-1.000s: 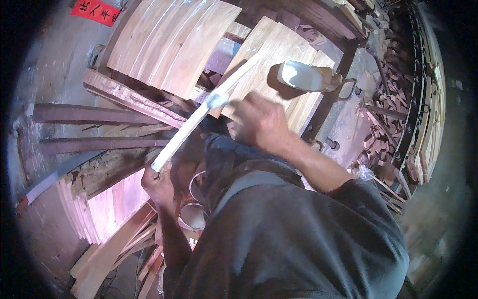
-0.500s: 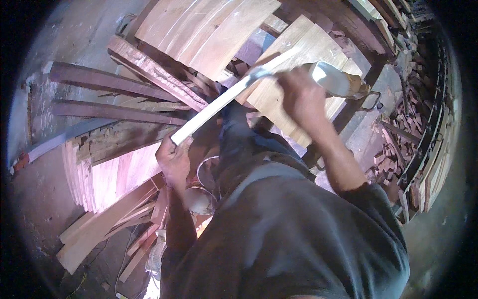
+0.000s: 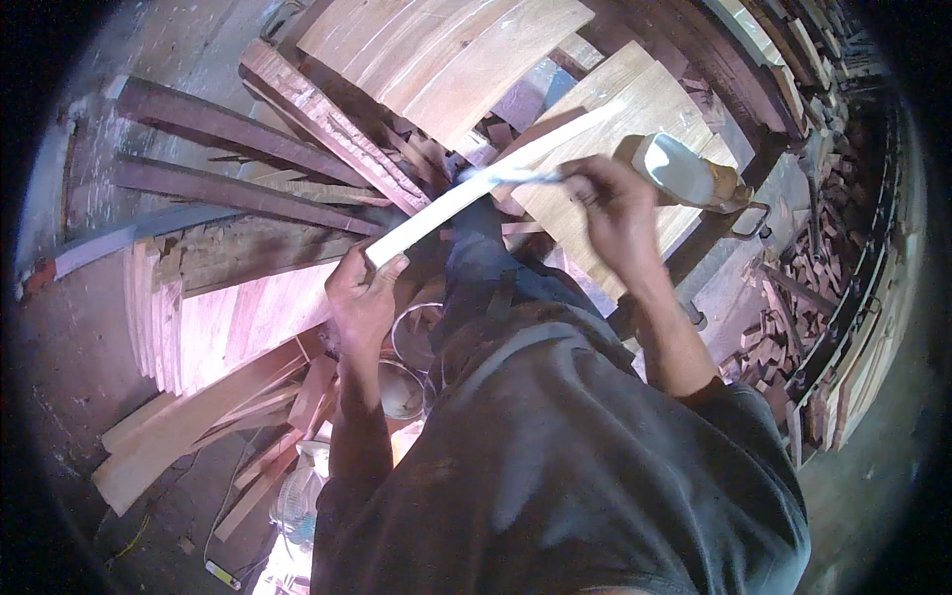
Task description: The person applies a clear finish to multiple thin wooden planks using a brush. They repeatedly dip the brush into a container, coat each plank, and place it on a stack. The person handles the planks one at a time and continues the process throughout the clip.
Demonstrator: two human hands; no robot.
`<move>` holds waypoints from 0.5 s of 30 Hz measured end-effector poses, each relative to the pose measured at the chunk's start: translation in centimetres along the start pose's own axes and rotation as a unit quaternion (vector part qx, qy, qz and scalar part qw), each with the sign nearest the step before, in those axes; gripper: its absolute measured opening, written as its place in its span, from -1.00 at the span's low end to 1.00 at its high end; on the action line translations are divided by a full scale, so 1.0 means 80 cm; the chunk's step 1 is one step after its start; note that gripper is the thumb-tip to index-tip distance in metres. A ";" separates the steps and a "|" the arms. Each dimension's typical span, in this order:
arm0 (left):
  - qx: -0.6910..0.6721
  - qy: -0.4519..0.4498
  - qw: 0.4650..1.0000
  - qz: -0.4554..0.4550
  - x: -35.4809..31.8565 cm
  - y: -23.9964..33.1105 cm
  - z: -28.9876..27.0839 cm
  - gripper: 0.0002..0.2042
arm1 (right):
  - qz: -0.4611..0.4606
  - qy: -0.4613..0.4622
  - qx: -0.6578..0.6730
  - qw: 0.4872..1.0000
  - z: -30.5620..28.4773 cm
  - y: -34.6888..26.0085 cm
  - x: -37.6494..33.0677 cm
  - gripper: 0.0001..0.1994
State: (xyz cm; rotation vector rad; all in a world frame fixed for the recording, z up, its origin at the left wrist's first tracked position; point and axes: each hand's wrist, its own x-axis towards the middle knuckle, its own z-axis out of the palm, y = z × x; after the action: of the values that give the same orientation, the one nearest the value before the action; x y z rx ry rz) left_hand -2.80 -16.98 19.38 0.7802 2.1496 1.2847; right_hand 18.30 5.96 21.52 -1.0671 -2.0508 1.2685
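Note:
My left hand [image 3: 361, 303] grips the near end of a long wooden strip [image 3: 436, 216], whose upper face looks bright white. The strip slants up to the right, its far end over a pale wooden panel [image 3: 565, 213]. My right hand [image 3: 623, 213] is closed on a thin brush-like tool [image 3: 531, 178]. The tool's tip meets the strip's upper face around its middle; blur hides its exact shape. Right of my right hand, an open container [image 3: 684, 167] with white inside rests at the panel's right side.
Another joined panel [image 3: 436, 59] lies at the back. Dark beams [image 3: 228, 124] fan out at the left, above stacked boards [image 3: 253, 317]. Loose planks [image 3: 188, 426] lie at the lower left, near a fan [image 3: 297, 501]. Offcuts [image 3: 788, 307] are heaped at the right.
My right hand has shifted slightly down and right, with the tool still on the strip. My left hand and the strip's near end sit a little higher and further right. The whole view has shifted slightly.

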 end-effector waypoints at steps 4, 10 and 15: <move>0.027 -0.009 1.000 -0.002 -0.005 -0.001 -0.008 -0.74 | -0.041 0.091 -0.237 0.966 -0.033 0.021 0.022 -0.93; 0.032 0.022 0.999 0.010 0.001 0.009 0.001 -0.73 | -0.163 -0.046 -0.192 0.967 0.015 -0.086 -0.035 -0.76; 0.063 0.000 0.992 0.110 0.006 0.013 -0.005 -0.73 | -0.238 -0.100 -0.003 0.966 0.042 -0.139 -0.048 -0.79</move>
State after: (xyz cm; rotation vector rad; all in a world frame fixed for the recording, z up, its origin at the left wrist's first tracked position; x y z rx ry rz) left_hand -3.21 -16.50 20.41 1.0946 2.2104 1.2619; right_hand 14.04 -1.75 29.96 -0.4127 -2.2763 1.1480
